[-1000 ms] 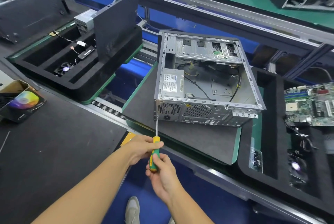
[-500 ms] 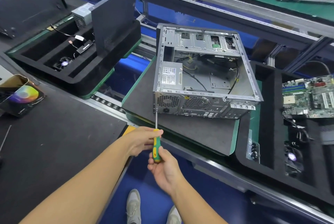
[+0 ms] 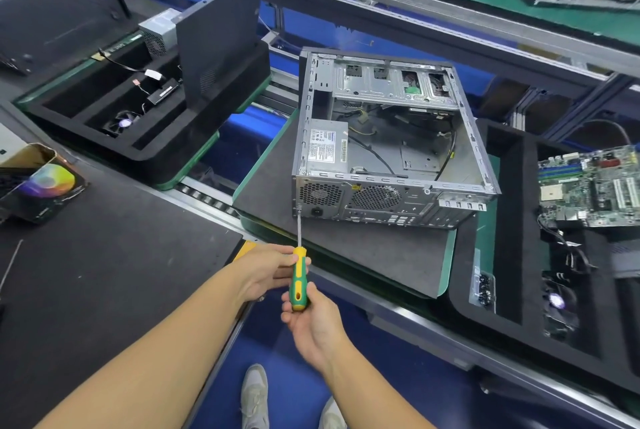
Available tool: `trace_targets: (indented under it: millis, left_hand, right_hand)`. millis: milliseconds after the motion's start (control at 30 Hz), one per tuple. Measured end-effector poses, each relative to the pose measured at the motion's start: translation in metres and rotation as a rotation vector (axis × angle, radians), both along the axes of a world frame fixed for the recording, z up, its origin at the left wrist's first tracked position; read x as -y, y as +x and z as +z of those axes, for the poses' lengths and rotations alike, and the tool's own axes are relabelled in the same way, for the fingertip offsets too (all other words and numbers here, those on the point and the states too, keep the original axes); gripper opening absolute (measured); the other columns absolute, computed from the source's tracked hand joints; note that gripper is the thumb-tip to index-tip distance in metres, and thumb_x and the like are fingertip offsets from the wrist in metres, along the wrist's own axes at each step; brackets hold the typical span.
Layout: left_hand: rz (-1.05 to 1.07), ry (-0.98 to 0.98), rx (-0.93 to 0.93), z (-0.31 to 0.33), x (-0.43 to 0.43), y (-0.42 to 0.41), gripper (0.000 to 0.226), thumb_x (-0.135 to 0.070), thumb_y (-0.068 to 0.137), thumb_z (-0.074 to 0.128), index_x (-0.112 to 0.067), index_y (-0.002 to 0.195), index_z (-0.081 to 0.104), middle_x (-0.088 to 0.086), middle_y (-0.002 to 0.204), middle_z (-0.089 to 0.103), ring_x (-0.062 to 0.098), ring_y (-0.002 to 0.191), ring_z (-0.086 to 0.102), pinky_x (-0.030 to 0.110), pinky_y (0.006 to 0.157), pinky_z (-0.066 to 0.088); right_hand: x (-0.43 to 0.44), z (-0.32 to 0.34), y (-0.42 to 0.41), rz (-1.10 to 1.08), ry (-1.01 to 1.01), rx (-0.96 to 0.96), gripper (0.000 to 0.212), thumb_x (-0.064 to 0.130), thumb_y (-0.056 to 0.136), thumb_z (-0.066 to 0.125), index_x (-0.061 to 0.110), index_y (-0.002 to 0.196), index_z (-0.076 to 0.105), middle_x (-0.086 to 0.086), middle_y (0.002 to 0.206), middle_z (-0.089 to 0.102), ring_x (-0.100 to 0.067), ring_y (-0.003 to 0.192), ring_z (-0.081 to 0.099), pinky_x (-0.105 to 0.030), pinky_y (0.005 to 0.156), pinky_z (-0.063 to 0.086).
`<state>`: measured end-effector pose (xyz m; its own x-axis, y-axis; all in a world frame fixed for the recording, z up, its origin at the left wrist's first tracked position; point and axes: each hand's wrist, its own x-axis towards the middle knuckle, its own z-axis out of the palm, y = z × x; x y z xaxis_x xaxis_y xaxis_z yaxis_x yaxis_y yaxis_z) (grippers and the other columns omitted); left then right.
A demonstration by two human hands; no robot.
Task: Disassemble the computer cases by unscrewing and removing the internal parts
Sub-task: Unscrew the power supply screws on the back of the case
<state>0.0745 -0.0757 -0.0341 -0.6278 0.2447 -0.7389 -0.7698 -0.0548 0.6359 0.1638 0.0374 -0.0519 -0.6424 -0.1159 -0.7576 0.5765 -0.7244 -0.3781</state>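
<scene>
Gripping the screwdriver [image 3: 298, 281], left hand [image 3: 268, 269] and right hand [image 3: 313, 323] aim it away at case [image 3: 381, 201]

The computer case [image 3: 391, 137] is a grey metal box with its top side open. It lies on a dark mat [image 3: 363, 252], its back with the round fan holes facing near. A grey power supply [image 3: 327, 151] sits in its near left corner. The green and yellow screwdriver [image 3: 298, 276] touches its thin tip to the back's left edge.

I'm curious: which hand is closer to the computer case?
Left. The left hand pinches the screwdriver handle's top, nearer the computer case; the right hand holds its bottom end.
</scene>
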Motion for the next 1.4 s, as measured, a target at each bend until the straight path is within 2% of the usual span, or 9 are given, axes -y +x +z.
trace_targets:
  millis: [133, 233, 467, 700, 867, 1000, 1100, 1267, 1400]
  left_hand:
    - [-0.099, -0.043, -0.060, -0.001, -0.004, 0.000, 0.029, -0.024, 0.089, 0.075, -0.003, 0.108, 0.068, 0.005, 0.088, 0.072, 0.014, 0.080, 0.070, 0.026, 0.071, 0.056]
    - [-0.065, -0.096, -0.091, -0.004, -0.004, 0.001, 0.023, -0.013, 0.087, 0.076, 0.001, 0.105, 0.069, 0.004, 0.073, 0.071, 0.010, 0.064, 0.069, 0.020, 0.059, 0.054]
    - [0.065, -0.010, -0.061, 0.003, -0.003, 0.002, 0.026, 0.006, 0.089, 0.067, 0.004, 0.114, 0.062, 0.024, 0.098, 0.071, 0.024, 0.082, 0.074, 0.030, 0.065, 0.061]
    - [-0.004, -0.034, -0.076, 0.000, -0.002, 0.005, 0.021, -0.007, 0.096, 0.062, -0.003, 0.117, 0.065, 0.013, 0.107, 0.075, 0.022, 0.095, 0.072, 0.035, 0.087, 0.056]
    - [-0.065, -0.112, -0.137, 0.001, -0.008, 0.006, 0.023, -0.011, 0.088, 0.075, 0.000, 0.107, 0.068, 0.009, 0.086, 0.066, 0.013, 0.070, 0.064, 0.020, 0.059, 0.055]
    - [0.040, -0.060, -0.106, 0.004, -0.007, 0.005, 0.032, 0.001, 0.087, 0.072, 0.000, 0.118, 0.063, 0.020, 0.102, 0.070, 0.022, 0.081, 0.071, 0.029, 0.066, 0.060]
    - [0.110, 0.016, -0.062, 0.004, -0.005, 0.007, 0.033, 0.008, 0.090, 0.064, -0.001, 0.121, 0.057, 0.024, 0.109, 0.072, 0.030, 0.095, 0.074, 0.038, 0.079, 0.059]
    - [0.040, 0.045, -0.047, 0.002, -0.006, 0.006, 0.017, -0.002, 0.097, 0.059, -0.003, 0.113, 0.063, 0.015, 0.109, 0.074, 0.025, 0.100, 0.072, 0.035, 0.084, 0.057]
    - [-0.070, -0.058, -0.098, 0.002, -0.012, 0.008, 0.022, -0.019, 0.091, 0.073, -0.001, 0.102, 0.068, 0.007, 0.080, 0.063, 0.016, 0.073, 0.063, 0.024, 0.066, 0.056]
  right_hand:
    - [0.003, -0.001, -0.001, -0.024, 0.105, -0.025, 0.011, 0.008, 0.100, 0.058, 0.003, 0.110, 0.056, -0.014, 0.085, 0.059, -0.021, 0.060, 0.053, -0.029, 0.051, 0.044]
    - [0.002, 0.002, -0.004, 0.018, 0.145, -0.037, 0.025, 0.003, 0.095, 0.064, 0.004, 0.118, 0.052, -0.012, 0.090, 0.058, -0.019, 0.061, 0.051, -0.029, 0.052, 0.044]
    - [0.001, 0.009, -0.001, 0.021, -0.098, 0.014, 0.040, 0.039, 0.104, 0.048, 0.003, 0.103, 0.063, -0.014, 0.077, 0.060, -0.021, 0.063, 0.055, -0.030, 0.054, 0.047]
    - [-0.001, 0.001, 0.001, -0.022, -0.028, -0.030, 0.024, 0.015, 0.106, 0.043, -0.004, 0.112, 0.058, -0.015, 0.075, 0.062, -0.020, 0.059, 0.054, -0.028, 0.052, 0.045]
    - [0.005, -0.003, 0.003, 0.020, 0.112, -0.080, 0.014, 0.007, 0.097, 0.063, 0.005, 0.108, 0.054, -0.012, 0.079, 0.061, -0.019, 0.060, 0.057, -0.029, 0.054, 0.045]
    - [0.001, 0.002, 0.004, 0.024, 0.022, -0.061, 0.030, 0.028, 0.100, 0.062, 0.004, 0.118, 0.058, -0.011, 0.081, 0.059, -0.018, 0.063, 0.055, -0.029, 0.055, 0.045]
    - [-0.004, 0.003, 0.007, 0.073, -0.098, -0.018, 0.048, 0.044, 0.106, 0.041, 0.001, 0.121, 0.057, -0.015, 0.080, 0.061, -0.021, 0.064, 0.055, -0.030, 0.057, 0.044]
    - [-0.001, 0.002, 0.007, 0.027, 0.008, -0.029, 0.030, 0.026, 0.107, 0.045, -0.001, 0.116, 0.057, -0.011, 0.073, 0.061, -0.018, 0.059, 0.052, -0.027, 0.052, 0.043]
    - [0.000, 0.000, 0.008, 0.035, 0.126, -0.063, 0.015, 0.018, 0.101, 0.060, 0.006, 0.105, 0.051, -0.010, 0.075, 0.059, -0.017, 0.061, 0.051, -0.028, 0.053, 0.041]
